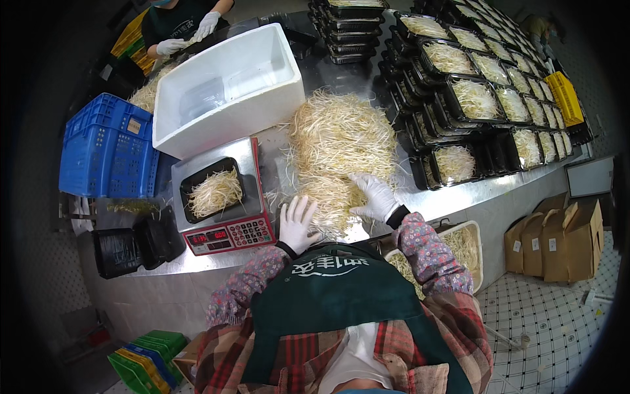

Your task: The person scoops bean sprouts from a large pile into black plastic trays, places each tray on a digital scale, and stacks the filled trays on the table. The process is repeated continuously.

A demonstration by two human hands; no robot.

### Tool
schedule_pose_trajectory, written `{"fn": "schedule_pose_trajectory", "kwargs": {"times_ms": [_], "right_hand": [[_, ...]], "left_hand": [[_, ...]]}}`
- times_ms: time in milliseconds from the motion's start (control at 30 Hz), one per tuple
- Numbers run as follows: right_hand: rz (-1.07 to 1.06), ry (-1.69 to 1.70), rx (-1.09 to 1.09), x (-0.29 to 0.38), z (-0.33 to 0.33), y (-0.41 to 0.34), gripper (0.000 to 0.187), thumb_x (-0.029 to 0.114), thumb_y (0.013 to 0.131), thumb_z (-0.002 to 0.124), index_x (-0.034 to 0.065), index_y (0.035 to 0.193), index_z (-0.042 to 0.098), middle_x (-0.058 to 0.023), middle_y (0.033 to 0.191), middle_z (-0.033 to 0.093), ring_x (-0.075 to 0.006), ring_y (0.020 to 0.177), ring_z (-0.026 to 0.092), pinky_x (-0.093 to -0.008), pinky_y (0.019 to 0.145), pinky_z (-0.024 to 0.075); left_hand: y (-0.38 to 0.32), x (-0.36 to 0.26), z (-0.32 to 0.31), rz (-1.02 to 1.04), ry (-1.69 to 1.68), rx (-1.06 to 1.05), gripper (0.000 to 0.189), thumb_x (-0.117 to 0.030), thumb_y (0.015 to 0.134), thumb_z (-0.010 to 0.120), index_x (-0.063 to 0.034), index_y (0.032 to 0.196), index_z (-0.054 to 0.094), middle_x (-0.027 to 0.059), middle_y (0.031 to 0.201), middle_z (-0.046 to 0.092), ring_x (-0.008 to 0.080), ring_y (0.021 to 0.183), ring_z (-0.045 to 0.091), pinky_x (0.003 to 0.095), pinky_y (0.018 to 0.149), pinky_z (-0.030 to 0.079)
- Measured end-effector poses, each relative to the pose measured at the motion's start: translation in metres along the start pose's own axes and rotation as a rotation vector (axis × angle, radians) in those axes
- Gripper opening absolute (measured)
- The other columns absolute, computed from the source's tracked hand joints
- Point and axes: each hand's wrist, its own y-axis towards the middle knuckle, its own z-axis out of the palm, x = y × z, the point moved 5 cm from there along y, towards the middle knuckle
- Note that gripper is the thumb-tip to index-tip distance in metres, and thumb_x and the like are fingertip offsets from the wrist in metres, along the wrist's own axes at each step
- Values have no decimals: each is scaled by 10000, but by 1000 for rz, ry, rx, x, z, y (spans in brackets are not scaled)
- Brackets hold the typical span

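Note:
A large heap of bean sprouts (344, 133) lies on the stainless steel table (443, 199) in front of me. My left hand (298, 224), in a white glove, rests at the heap's near left edge with its fingers apart. On the heap's near right side is my right hand (376, 197), also gloved, thumb and fingers spread against the sprouts. Neither hand has a grip on anything that I can see. Left of my left hand stands a red digital scale (229, 239) with a lit display. Its metal pan carries a black plastic tray (240, 172) filled with sprouts.
Behind the scale are a white foam box (226, 118) and a blue plastic crate (108, 152). Black trays (120, 251) sit at the left edge. Stacked sprout-filled trays (475, 98) line the right. A co-worker's gloved hands (189, 37) show beyond. A sprout-filled bin (472, 246) stands below.

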Motion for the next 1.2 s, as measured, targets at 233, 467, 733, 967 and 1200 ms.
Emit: {"fn": "schedule_pose_trajectory", "kwargs": {"times_ms": [233,467,733,967,1200], "right_hand": [[230,-154,167,3,37,3,930,310,622,834,22,1384,386,-227,1242,573,-374,1112,585,-440,900,496],[59,-67,68,-12,27,-3,218,220,794,636,50,914,573,-207,797,661,-375,775,661,-455,694,528],[194,-101,-105,-57,-55,-23,237,283,869,585,76,982,599,-217,826,665,-400,786,649,-484,696,518],[184,76,58,17,-11,34,444,394,860,633,46,1127,567,-253,1050,642,-401,954,632,-452,831,511],[77,52,51,11,11,26,920,545,745,742,-8,1400,406,-271,1243,561,-397,1177,532,-432,999,426]], "left_hand": [[83,-2,15,-106,-43,415,1171,-332,565,861,-90,1511,215,225,1430,354,398,1302,403,508,978,449],[91,-2,7,-114,-117,372,517,-302,713,763,-31,1088,534,196,1000,636,375,912,653,446,776,536],[59,7,-21,125,1,247,407,-152,734,675,-80,1119,566,89,950,592,282,934,615,401,752,523],[57,-13,-1,104,194,75,800,-189,649,757,-99,1379,442,100,1358,492,282,1252,455,469,972,405],[-29,26,2,-414,-528,8,1005,-159,722,764,17,1510,166,247,1561,164,378,1444,210,415,1178,212]]}}
